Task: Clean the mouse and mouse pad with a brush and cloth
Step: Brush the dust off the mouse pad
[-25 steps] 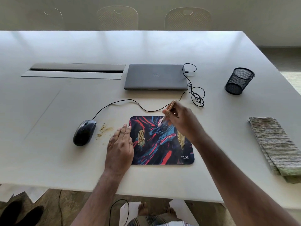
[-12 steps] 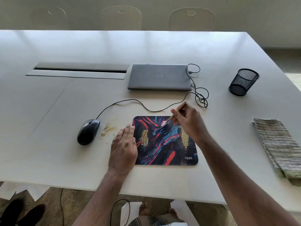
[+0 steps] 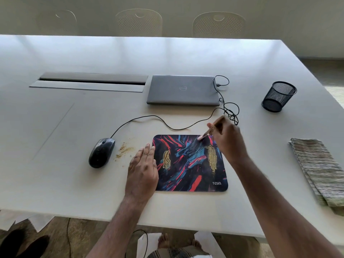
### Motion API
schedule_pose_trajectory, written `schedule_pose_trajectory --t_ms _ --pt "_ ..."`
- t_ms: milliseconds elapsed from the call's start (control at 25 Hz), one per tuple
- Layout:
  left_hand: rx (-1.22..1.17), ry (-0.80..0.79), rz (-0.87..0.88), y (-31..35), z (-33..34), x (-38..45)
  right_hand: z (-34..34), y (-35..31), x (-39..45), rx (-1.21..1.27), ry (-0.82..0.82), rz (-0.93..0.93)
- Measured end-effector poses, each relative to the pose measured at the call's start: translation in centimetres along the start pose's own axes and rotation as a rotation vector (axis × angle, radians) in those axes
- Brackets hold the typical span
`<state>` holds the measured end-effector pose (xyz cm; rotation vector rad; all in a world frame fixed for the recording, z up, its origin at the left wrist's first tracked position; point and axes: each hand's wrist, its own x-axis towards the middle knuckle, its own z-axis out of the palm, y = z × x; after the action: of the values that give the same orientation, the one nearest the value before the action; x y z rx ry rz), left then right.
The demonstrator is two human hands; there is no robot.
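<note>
The thin, floppy mouse pad (image 3: pixel 189 162) lies at six o'clock from the laptop (image 3: pixel 182 89), flat left hand (image 3: pixel 143 168) pinning its nine-o'clock edge while the right hand (image 3: pixel 226 138) pinches a light brush (image 3: pixel 210 130).

I see a white table (image 3: pixel 55 174) bearing mouse pad (image 3: pixel 189 164) near its front edge, mouse (image 3: pixel 101 152), crumbs (image 3: pixel 124 149), closed laptop (image 3: pixel 182 90), mesh cup (image 3: pixel 278 96), and folded cloth (image 3: pixel 320 168) at the right edge.
</note>
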<state>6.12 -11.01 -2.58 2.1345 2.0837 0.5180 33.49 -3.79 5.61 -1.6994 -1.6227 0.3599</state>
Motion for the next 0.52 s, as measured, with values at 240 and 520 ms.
schedule_pose_trajectory --t_ms 240,520 --pt "-0.005 -0.003 -0.004 0.0 -0.1 0.0 0.4 -1.4 0.1 0.207 -0.225 0.017" --pt "-0.011 0.005 -0.006 0.2 -0.4 -0.1 1.0 -2.1 0.7 0.088 -0.164 -0.096"
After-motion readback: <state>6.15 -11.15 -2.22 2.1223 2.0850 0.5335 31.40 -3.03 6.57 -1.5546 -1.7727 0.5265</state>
